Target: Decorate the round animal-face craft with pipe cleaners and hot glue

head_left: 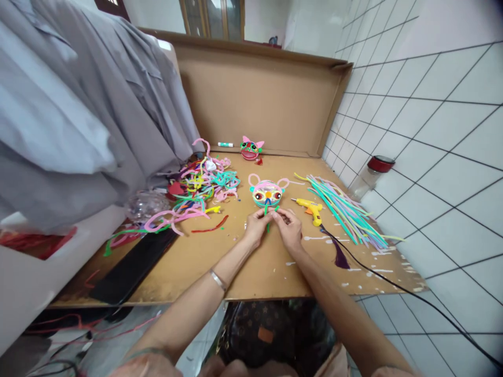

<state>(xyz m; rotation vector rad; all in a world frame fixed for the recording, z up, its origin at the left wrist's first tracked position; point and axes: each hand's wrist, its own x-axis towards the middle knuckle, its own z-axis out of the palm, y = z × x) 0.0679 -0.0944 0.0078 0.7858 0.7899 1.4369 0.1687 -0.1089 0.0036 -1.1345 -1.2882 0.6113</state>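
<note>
The left hand (256,226) and the right hand (290,229) are held together near the middle of the board (251,272), fingertips almost touching. Both are pinched shut on a short green pipe cleaner (268,210), which is held between them just on the near side of a pink and teal face (266,192) lying flat on the board. A bracelet (217,279) is worn on the left wrist. Just right of the hands a yellow glue gun (312,210) is laid, its black cable (393,285) trailing near and right past a purple tassel (340,257). Further right a bundle (348,213) of straight stems is spread. To the left a tangle (202,186) of coloured stems is heaped, with a red piece (211,228) near it. At the far side a second face (251,148) and a marker (225,144) are seen.
</note>
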